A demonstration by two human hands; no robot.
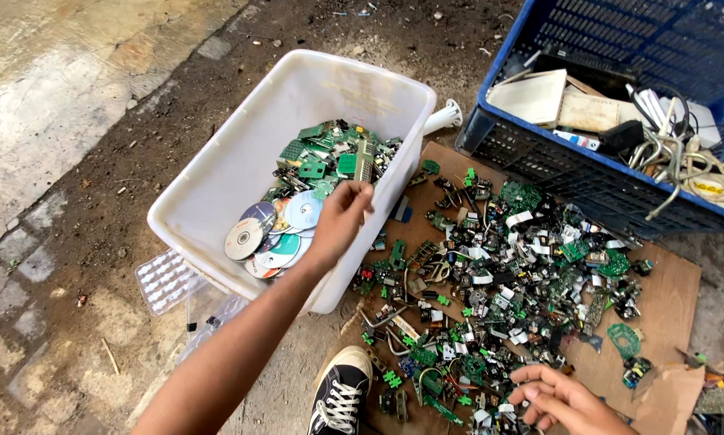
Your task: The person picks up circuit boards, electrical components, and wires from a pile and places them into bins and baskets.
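My left hand (342, 219) reaches over the near rim of a white plastic bin (217, 153), fingers loosely extended, and nothing shows in them. Inside the bin lie several shiny discs (275, 234) and green circuit boards (330, 157). My right hand (557, 396) rests with spread fingers on the near edge of a big pile of small circuit boards, ribbon cables and electronic scraps (507, 266). The pile is spread on a sheet of brown cardboard (670, 300).
A blue plastic crate (587, 181) with cables, a white box and other devices stands at the back right. My black and white sneaker (342, 395) sits by the cardboard's near edge. A clear plastic blister tray (165, 278) lies left of the bin on dirty ground.
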